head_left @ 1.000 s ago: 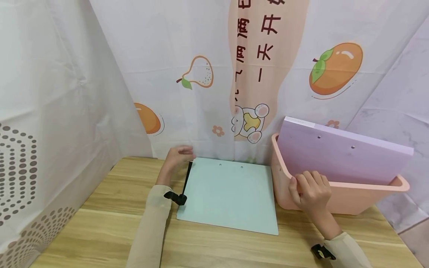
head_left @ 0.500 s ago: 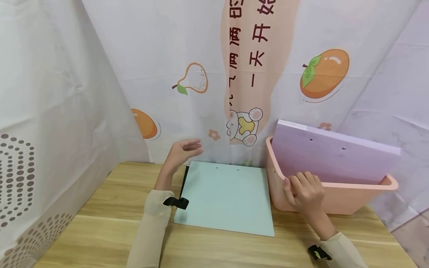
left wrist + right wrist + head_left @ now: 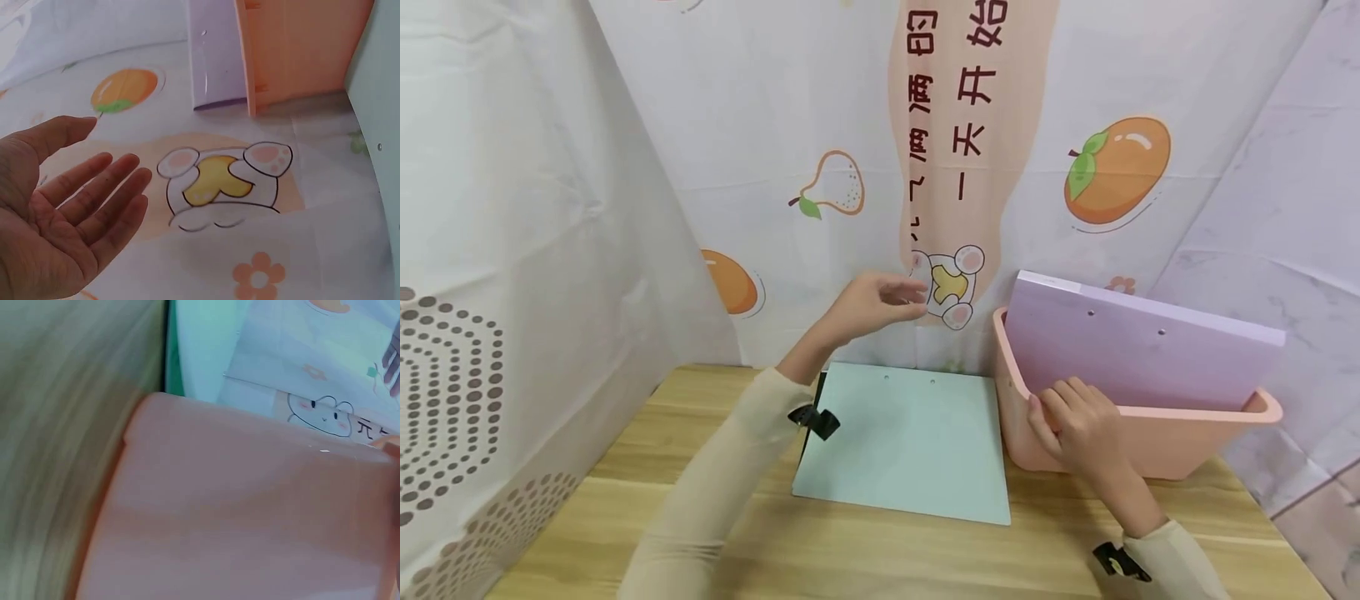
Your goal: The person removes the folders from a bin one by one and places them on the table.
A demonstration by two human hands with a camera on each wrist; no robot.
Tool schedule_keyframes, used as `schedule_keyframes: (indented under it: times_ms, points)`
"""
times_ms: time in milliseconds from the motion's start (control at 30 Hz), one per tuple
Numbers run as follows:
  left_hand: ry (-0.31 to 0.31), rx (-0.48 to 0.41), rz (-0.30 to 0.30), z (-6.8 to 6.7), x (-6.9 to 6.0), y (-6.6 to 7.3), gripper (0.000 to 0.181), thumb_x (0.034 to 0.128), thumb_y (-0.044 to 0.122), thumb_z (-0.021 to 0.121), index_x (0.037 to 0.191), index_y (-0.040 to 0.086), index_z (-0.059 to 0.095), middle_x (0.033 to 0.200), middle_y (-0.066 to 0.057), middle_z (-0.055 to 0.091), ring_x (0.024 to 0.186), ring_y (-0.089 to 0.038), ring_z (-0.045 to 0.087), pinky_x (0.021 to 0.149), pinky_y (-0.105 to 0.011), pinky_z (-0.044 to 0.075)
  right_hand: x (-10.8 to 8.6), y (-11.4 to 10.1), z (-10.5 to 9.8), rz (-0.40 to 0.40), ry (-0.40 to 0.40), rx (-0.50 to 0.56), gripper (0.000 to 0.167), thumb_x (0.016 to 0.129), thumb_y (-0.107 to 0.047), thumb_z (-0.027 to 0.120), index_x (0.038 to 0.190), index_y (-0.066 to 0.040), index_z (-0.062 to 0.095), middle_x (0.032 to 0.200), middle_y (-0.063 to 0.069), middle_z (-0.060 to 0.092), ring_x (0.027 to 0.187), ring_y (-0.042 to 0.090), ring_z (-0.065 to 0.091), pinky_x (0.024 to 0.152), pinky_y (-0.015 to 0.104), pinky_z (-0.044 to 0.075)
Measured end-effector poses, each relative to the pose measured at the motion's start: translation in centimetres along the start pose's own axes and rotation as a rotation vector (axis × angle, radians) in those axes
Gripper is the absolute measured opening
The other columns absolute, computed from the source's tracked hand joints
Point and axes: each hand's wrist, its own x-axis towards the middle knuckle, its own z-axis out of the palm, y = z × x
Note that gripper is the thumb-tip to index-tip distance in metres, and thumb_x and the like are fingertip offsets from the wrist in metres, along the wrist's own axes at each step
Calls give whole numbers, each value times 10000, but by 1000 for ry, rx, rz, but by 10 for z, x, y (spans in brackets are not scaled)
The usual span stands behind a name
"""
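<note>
In the head view a pink bin stands at the right, and a purple folder leans inside it, rising above the rim. My right hand grips the bin's near left rim corner. My left hand is raised in the air above a light green folder, palm hollow and fingers loosely bent, touching nothing. In the left wrist view the left hand shows relaxed, spread fingers with nothing in them. The bin's wall fills much of the right wrist view.
The green folder lies flat on the wooden table, left of the bin, with a dark edge showing along its left side. A printed cloth hangs behind the table, and a dotted white cloth hangs at the left.
My left hand has risen off the green folder's upper left corner and moved right and up. My right hand keeps its grip on the bin's rim. The head view has shifted slightly.
</note>
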Motion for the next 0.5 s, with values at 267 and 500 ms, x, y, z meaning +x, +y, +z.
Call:
schedule_keyframes:
  times_ms: [267,500]
  points:
    - [-61,85,81,13,32,32,414,934,216,758,1328,109,685,1063,-54,784,984,-134,731,836,-283,580,5,7,-7,-21,-92,45,400,981,-252,512,620,-89,567,584,-9,465,528,137,383,439,261,307]
    - [-74,34,64,40,42,34,569,931,207,762,1453,89,568,1170,-120,758,1076,-178,727,884,-242,584,5,7,-9,-40,-81,61,388,963,-241,524,600,-106,554,580,-27,431,533,111,348,439,233,273]
